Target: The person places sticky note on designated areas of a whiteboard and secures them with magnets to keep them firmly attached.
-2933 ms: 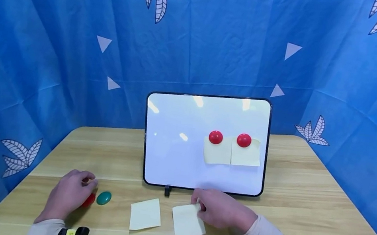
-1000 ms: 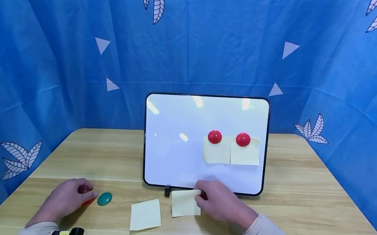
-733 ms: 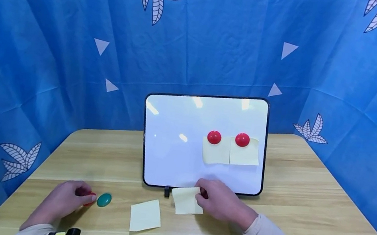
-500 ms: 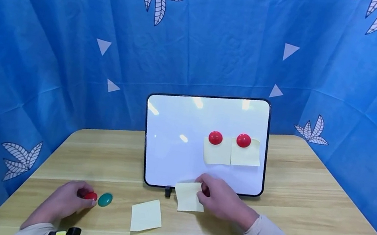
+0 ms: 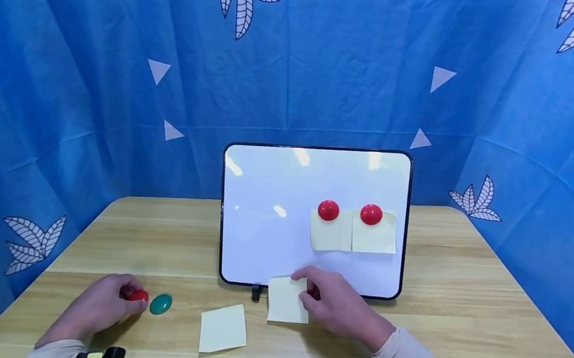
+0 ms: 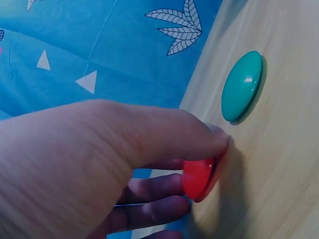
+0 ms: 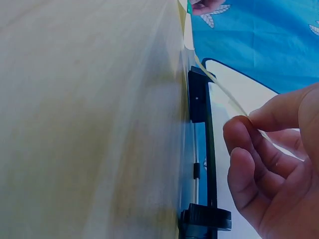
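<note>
My left hand [image 5: 101,306] pinches a round red magnet [image 6: 198,178] between thumb and fingers, low over the table at the left. Just right of it lies a round green magnet [image 5: 161,304]. In my right hand [image 5: 335,303] a pale yellow sticky note [image 5: 285,302] is pinched by its right side, in front of the whiteboard's [image 5: 268,231] lower edge. The right wrist view shows that note edge-on between thumb and fingers. Another pale note [image 5: 223,329] lies on the table between the hands.
On the whiteboard's right half, two notes [image 5: 331,234] hang side by side under red magnets [image 5: 371,214]. The board stands on black feet [image 5: 256,293] on the wooden table [image 5: 164,229]. A blue curtain [image 5: 315,54] encloses the back and sides.
My right hand has lifted the sticky note off the table and brought it up to the board's lower edge. The red magnet now shows pinched and tilted in my left fingers.
</note>
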The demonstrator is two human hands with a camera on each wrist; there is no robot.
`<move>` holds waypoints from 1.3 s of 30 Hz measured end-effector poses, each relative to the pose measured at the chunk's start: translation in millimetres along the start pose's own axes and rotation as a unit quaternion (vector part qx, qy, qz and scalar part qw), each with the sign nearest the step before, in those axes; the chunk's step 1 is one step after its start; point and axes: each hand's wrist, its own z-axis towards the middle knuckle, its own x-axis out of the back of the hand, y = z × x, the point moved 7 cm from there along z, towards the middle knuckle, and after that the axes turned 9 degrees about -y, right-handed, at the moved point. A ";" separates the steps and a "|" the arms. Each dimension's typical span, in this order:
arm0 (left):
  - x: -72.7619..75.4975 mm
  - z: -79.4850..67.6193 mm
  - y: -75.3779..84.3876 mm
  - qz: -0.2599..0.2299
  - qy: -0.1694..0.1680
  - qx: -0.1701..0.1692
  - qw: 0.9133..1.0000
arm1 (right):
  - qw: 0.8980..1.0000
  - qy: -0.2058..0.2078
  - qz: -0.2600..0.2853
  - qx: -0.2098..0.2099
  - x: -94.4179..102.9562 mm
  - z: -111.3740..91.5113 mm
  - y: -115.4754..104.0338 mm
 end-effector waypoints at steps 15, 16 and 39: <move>7.9 0.6 14.5 0.043 0.082 -0.044 0.995 | 1.000 0.030 0.009 0.000 6.8 -1.1 -0.6; 7.4 0.6 16.1 0.043 0.086 -0.044 0.994 | 0.999 0.032 0.010 0.002 7.4 -1.2 -0.8; -5.0 -5.0 56.8 0.027 0.163 -0.122 0.979 | 0.996 0.081 0.038 0.008 25.8 -3.5 -1.8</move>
